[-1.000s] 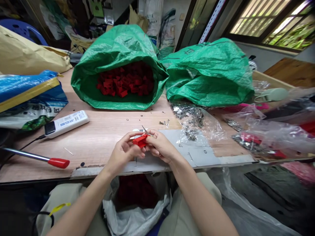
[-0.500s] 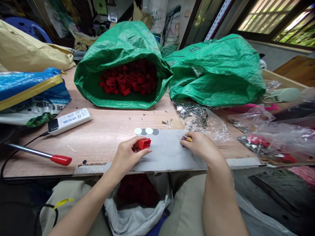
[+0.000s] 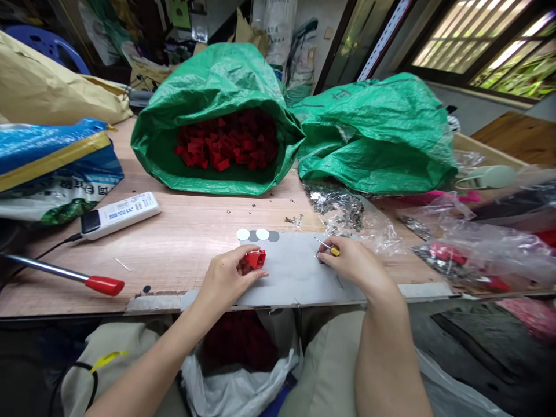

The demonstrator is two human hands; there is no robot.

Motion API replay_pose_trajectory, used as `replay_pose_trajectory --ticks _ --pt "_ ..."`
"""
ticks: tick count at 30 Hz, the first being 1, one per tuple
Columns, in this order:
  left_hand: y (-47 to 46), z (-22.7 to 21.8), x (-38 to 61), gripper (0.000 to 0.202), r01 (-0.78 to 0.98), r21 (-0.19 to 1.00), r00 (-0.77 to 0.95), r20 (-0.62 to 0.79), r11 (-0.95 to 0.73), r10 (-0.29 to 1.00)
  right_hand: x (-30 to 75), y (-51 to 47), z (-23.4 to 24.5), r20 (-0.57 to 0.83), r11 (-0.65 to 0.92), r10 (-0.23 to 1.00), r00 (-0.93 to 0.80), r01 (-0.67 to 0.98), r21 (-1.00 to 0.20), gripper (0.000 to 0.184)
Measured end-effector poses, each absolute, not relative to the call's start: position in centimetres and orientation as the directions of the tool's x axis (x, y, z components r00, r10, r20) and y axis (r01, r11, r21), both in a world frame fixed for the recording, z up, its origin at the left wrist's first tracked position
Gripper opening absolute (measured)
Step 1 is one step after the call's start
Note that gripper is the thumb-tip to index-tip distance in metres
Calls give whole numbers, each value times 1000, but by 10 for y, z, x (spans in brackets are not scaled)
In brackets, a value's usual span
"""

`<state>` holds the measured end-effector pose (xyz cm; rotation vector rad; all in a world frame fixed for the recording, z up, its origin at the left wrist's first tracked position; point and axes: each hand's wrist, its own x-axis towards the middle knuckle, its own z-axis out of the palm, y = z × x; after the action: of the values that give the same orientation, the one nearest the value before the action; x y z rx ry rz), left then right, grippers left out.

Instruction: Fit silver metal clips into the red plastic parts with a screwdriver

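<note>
Between the thumb and fingers of my left hand point(image 3: 228, 272) is a small red plastic housing point(image 3: 256, 259), its hollow side facing right. My right hand point(image 3: 347, 258) holds a small screwdriver point(image 3: 333, 250) with a yellow handle, its thin metal shaft pointing up and left. The thumb and fingertip of that hand also meet low over the grey sheet point(image 3: 291, 272), at a tiny dark piece too small to name. Both hands are above this sheet, a short way apart.
A green sack point(image 3: 208, 75) of red plastic parts point(image 3: 226, 142) lies behind, beside another green sack point(image 3: 373, 133). Clear bags of metal pieces point(image 3: 339, 208) lie right. A white power bank point(image 3: 124, 214) and a red-tipped lever point(image 3: 104, 285) are left. Below the edge hangs a white bag point(image 3: 234, 388).
The red housing has turned slightly in my left hand and sits a little lower. My right hand stays nearly in place with the screwdriver. The camera view has shifted slightly.
</note>
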<state>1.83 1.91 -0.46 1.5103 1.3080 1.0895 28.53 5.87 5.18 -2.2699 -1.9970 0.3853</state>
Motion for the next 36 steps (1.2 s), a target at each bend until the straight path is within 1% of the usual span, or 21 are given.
replay_pose_trajectory --ticks 2,6,8,9,11,13,14,16,19,23,26,28,32,36 --pt "19 -4 18 39 241 965 80 87 -104 993 284 59 50 -127 -112 989 82 962 -248 8" --pt "18 -3 19 31 232 965 77 107 -122 991 284 61 46 -110 -116 990 93 968 -222 11" --pt "18 -2 19 27 227 966 71 111 -124 991 282 63 46 -86 -117 991 98 961 -252 13" --pt "19 -2 19 25 225 967 71 107 -121 992 279 64 46 -74 -110 993 92 948 -298 13" --pt "19 -1 19 23 231 966 76 97 -112 992 270 66 45 -66 -87 996 64 890 -447 12" --pt "19 0 19 22 259 960 74 93 -109 993 256 68 42 -87 -48 996 -7 789 -612 13" --pt "19 1 19 22 275 955 72 93 -109 993 248 68 39 -88 -21 995 -51 740 -672 14" --pt "19 1 19 24 293 950 64 92 -107 994 232 69 33 -56 42 991 -124 665 -745 17" --pt "19 1 19 27 310 945 59 91 -105 994 213 69 24 1 89 990 -143 607 -789 18" --pt "19 1 19 29 337 935 59 93 -108 994 200 68 19 -37 24 993 -108 519 -854 17" --pt "19 1 19 29 348 932 47 93 -104 995 197 68 17 -102 -47 986 -134 363 -931 19" --pt "19 1 20 27 332 937 33 98 -103 995 195 67 17 -127 -81 979 -158 267 -960 23" --pt "18 1 20 22 283 952 8 115 -113 993 187 64 19 -171 -146 976 -138 173 -974 31" --pt "18 -2 20 24 321 936 -7 157 -146 988 179 61 19 -193 -179 974 -115 125 -976 35"
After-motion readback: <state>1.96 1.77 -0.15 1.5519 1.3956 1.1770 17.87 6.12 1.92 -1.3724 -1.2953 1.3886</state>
